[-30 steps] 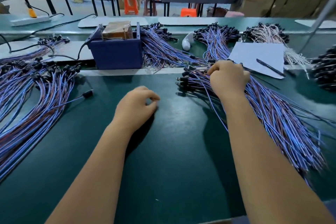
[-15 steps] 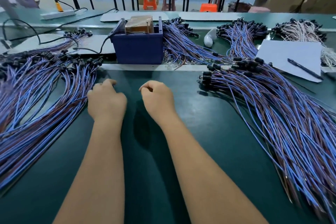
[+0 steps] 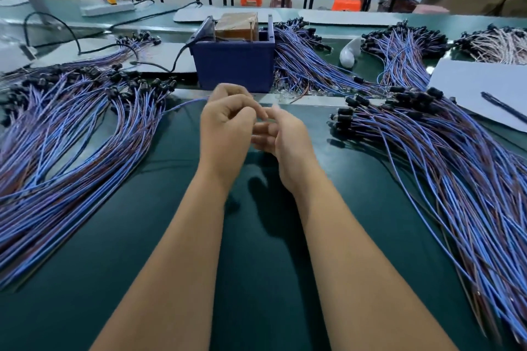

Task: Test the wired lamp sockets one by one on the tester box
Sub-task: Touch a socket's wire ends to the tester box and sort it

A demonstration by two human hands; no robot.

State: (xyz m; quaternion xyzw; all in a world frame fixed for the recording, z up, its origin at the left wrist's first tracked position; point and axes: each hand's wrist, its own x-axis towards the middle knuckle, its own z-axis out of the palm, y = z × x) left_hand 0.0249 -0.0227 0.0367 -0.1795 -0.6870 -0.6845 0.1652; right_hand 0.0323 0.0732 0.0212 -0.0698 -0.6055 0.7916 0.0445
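Note:
The tester box [image 3: 233, 68] is a dark blue open box holding a brown block, at the far middle of the green mat. My left hand [image 3: 226, 125] is raised just in front of it, its fingers curled around one wired lamp socket. That socket's blue wire [image 3: 185, 104] trails off to the left; the socket itself is hidden in the fist. My right hand [image 3: 286, 138] hovers beside the left with loose, blurred fingers that reach toward it and hold nothing I can see. A big pile of wired sockets [image 3: 71, 137] lies on the left, another pile [image 3: 442, 168] on the right.
More socket bundles [image 3: 308, 65] lie behind and right of the box. A black cable [image 3: 176, 61] runs into the box from the left. White paper [image 3: 479, 88] with a pen [image 3: 503, 107] sits at the far right. A power strip [image 3: 107, 8] lies far left.
My right hand left the right pile and came to the middle. Both hands then lifted off the mat toward the box, and my left now holds a wire.

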